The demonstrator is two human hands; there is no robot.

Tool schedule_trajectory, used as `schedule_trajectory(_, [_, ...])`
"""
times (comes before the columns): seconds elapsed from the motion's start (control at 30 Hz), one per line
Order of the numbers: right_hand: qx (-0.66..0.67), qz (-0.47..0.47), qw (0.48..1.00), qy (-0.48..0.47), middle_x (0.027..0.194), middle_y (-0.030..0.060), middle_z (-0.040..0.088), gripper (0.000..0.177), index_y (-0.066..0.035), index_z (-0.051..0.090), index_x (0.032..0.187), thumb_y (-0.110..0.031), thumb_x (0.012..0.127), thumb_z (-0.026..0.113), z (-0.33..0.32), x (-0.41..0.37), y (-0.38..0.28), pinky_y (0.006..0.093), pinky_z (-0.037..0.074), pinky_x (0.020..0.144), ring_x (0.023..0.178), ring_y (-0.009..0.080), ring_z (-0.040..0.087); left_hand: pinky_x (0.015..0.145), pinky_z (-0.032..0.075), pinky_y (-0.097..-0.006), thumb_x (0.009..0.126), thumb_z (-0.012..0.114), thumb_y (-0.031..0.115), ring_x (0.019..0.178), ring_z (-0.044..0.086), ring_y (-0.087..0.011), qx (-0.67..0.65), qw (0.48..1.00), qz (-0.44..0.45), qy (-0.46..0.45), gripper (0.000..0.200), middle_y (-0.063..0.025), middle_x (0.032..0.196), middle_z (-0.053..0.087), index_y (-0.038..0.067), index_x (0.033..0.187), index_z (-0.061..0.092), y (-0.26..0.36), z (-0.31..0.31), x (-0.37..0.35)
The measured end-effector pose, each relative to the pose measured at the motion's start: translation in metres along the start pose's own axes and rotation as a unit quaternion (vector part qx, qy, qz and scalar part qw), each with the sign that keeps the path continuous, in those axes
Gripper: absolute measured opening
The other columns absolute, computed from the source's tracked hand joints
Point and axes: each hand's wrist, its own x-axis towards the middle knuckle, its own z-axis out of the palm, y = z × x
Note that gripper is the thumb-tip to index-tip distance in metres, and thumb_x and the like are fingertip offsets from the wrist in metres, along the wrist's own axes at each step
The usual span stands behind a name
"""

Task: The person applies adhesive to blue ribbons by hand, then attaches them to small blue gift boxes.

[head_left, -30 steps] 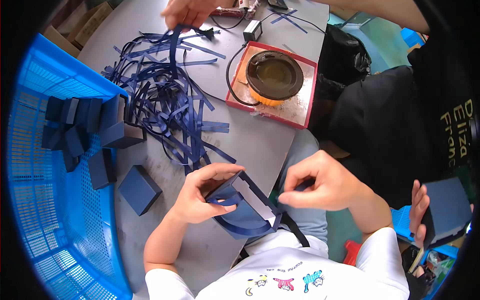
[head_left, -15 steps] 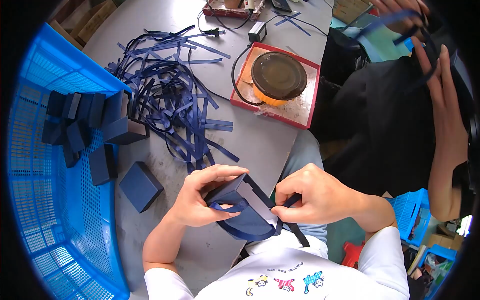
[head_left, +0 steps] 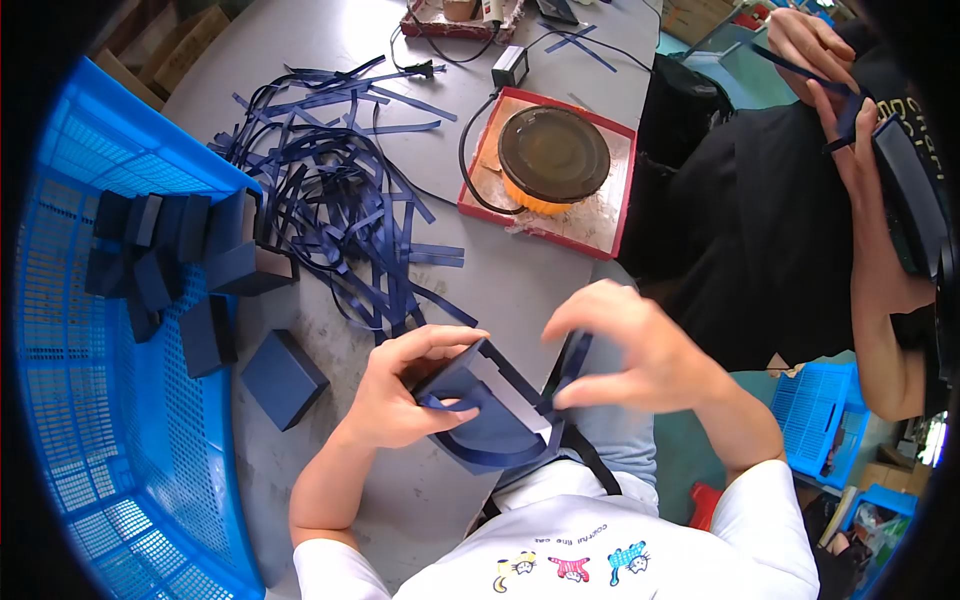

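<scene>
My left hand (head_left: 400, 392) is wrapped around an open navy box (head_left: 488, 425) with a pale inside, tilted above my lap. A navy ribbon (head_left: 490, 458) runs from under my left thumb and curves along the near side of the box. At the box's right edge a ribbon end (head_left: 572, 358) stands up. My right hand (head_left: 640, 350), slightly blurred, is beside that end with thumb and fingers spread apart; it does not appear to grip anything. On the table to the left lies a closed navy box (head_left: 285, 378).
A blue plastic basket (head_left: 120, 400) lies at the left, with several navy boxes (head_left: 160, 275) at its opening. Loose navy ribbons (head_left: 345, 200) are heaped on the table. Beyond is a round hot pot (head_left: 553, 152) in a red-edged tray (head_left: 612, 235). At right, another person's hands (head_left: 830, 90) handle ribbon.
My right hand has released the ribbon, opened its fingers and lifted slightly up and away. The ribbon end now stands upright. My left hand keeps the box in nearly the same place.
</scene>
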Motion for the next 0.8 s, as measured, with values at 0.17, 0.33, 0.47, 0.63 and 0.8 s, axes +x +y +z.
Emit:
schedule_trajectory(0.17, [0.389, 0.102, 0.896, 0.188, 0.072, 0.0057, 0.058, 0.02, 0.001, 0.061, 0.081, -0.017, 0.088, 0.054, 0.005, -0.045, 0.037, 0.0237, 0.044, 0.066, 0.069, 0.0104, 0.054, 0.084, 0.046, -0.0255, 0.063, 0.07, -0.008, 0.089, 0.059, -0.0121, -0.044, 0.999, 0.005, 0.006, 0.058, -0.0092, 0.099, 0.061, -0.002, 0.118, 0.052, -0.004, -0.005, 0.002])
schedule_trajectory(0.33, [0.552, 0.252, 0.79, 0.083, 0.064, -0.0001, 0.054, 0.02, 0.002, 0.064, 0.09, -0.018, 0.089, 0.058, 0.059, -0.043, 0.029, 0.0203, 0.035, 0.052, 0.055, 0.006, 0.043, 0.082, 0.046, -0.0244, 0.064, 0.068, -0.01, 0.088, 0.059, -0.011, -0.061, 0.998, -0.003, 0.011, 0.058, -0.0091, 0.097, 0.062, -0.001, 0.119, 0.051, -0.007, 0.0, 0.006])
schedule_trajectory(0.47, [0.695, 0.232, 0.653, 0.191, 0.058, -0.0039, 0.043, 0.018, 0.001, 0.063, 0.092, -0.016, 0.088, 0.059, 0.059, -0.024, 0.028, 0.0196, 0.029, 0.047, 0.05, 0.004, 0.035, 0.08, 0.046, -0.0238, 0.064, 0.067, -0.01, 0.086, 0.059, -0.0108, -0.046, 0.998, -0.038, 0.016, 0.057, -0.009, 0.097, 0.062, -0.001, 0.118, 0.051, -0.013, 0.001, 0.007])
schedule_trajectory(0.63, [0.687, 0.151, 0.653, 0.28, 0.057, -0.0037, 0.042, 0.014, 0.0, 0.063, 0.092, -0.013, 0.087, 0.06, 0.028, -0.021, 0.042, 0.0187, 0.03, 0.047, 0.051, 0.0047, 0.036, 0.077, 0.045, -0.0226, 0.065, 0.066, -0.009, 0.083, 0.059, -0.0096, -0.017, 0.994, -0.098, 0.043, 0.052, -0.006, 0.092, 0.063, 0.002, 0.115, 0.055, -0.019, -0.004, 0.011])
schedule_trajectory(0.8, [0.599, 0.108, 0.717, 0.338, 0.062, -0.0026, 0.04, 0.017, -0.001, 0.059, 0.09, -0.018, 0.089, 0.058, 0.003, -0.02, 0.049, 0.0214, 0.03, 0.048, 0.055, 0.0078, 0.035, 0.076, 0.045, -0.0219, 0.065, 0.067, -0.007, 0.081, 0.058, -0.0088, 0.005, 0.991, -0.129, 0.032, 0.051, -0.0042, 0.089, 0.062, 0.002, 0.114, 0.055, -0.025, -0.005, 0.016])
